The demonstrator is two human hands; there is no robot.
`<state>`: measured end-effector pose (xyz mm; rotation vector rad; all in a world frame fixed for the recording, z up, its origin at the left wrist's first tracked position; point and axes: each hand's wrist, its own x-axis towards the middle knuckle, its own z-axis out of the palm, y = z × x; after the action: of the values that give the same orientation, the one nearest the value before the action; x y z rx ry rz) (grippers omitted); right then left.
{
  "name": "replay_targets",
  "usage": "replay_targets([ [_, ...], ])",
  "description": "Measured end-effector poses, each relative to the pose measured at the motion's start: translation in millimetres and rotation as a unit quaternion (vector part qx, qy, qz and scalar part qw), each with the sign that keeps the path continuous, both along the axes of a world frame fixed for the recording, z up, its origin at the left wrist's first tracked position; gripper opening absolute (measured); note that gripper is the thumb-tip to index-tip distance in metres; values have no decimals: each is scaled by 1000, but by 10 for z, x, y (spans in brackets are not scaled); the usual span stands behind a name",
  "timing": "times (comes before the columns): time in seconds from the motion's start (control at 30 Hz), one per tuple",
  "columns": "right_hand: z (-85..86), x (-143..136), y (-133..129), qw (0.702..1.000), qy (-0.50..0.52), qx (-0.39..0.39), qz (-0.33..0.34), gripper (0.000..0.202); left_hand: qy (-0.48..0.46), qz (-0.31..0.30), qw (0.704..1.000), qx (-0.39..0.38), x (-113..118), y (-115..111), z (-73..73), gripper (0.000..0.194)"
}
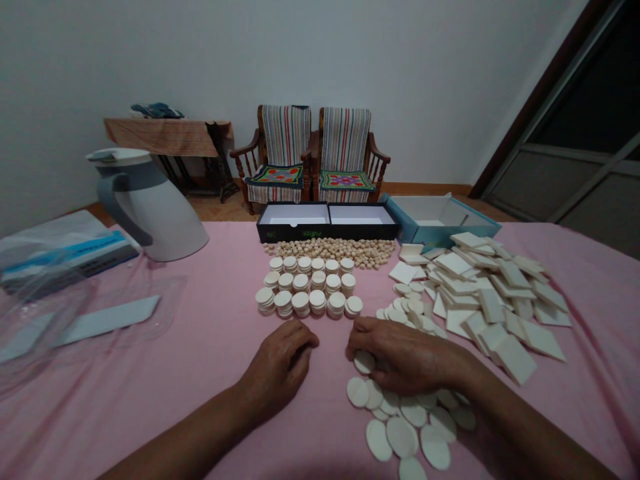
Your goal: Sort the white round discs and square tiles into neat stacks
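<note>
My right hand (407, 353) is curled down over a pale round disc (364, 362), which shows beneath its fingers. Loose discs (401, 437) lie spread on the cloth below that hand, and smaller round ones (400, 312) lie just beyond it. My left hand (277, 367) rests on the cloth with its fingers curled in and nothing visible in them. Past both hands stand short stacks of discs (317, 302) in three rows. The last stack on the right of the nearest row (353, 307) is lower than its neighbours.
Small wooden pieces (330, 250) lie before a black two-part box (327, 230). A blue box (440, 230) and a heap of square tiles (493, 293) are on the right. A white-grey jug (165, 213) and clear plastic trays (125, 313) stand left on the pink cloth (210, 373).
</note>
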<state>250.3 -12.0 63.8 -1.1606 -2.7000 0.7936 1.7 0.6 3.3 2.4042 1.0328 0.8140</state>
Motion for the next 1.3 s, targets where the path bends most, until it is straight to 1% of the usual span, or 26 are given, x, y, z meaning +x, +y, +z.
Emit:
replay_targets([
  [0.07, -7, 3, 27, 1000, 19, 21, -12, 36, -1, 2, 1000, 5, 5, -1, 8, 20],
  [0.13, -36, 8, 76, 995, 46, 56, -65, 33, -1, 4, 1000, 7, 6, -1, 8, 20],
  [0.23, -127, -1, 170, 973, 87, 129, -170, 26, 1, 2, 1000, 3, 3, -1, -6, 20],
  [0.27, -162, -9, 199, 965, 99, 150, -192, 25, 2, 1, 1000, 1, 1, -1, -11, 21],
  [0.33, -229, -31, 246, 952, 121, 181, -213, 25, 2, 0, 1000, -1, 0, -1, -17, 21],
  [0.4, -279, -50, 277, 946, 131, 198, -220, 26, 1, -1, 1000, 2, 0, 0, -14, 22],
  [0.5, -323, -58, 299, 945, 130, 202, -221, 26, 1, 0, 1000, 9, 3, 1, -3, 21],
  [0.63, -350, -25, 303, 940, 129, 217, -231, 33, 0, -2, 1000, 7, -5, 5, -11, 21],
  [0.73, -355, -5, 295, 937, 92, 219, -255, 31, 1, -3, 1000, 0, -17, 6, -32, 21],
  [0.83, -340, -16, 278, 941, 32, 205, -268, 33, 3, -3, 1000, -5, -24, 4, -43, 21],
  [0.93, -311, -46, 254, 943, 4, 198, -266, 33, 5, -3, 1000, -7, -22, 1, -36, 21],
  [1.2, -273, -34, 238, 946, 6, 201, -253, 33, 6, -6, 1000, 1, -14, 5, -38, 21],
  [1.3, -208, 0, 206, 949, 16, 193, -249, 29, 3, -12, 1000, 3, -14, 7, -43, 21],
])
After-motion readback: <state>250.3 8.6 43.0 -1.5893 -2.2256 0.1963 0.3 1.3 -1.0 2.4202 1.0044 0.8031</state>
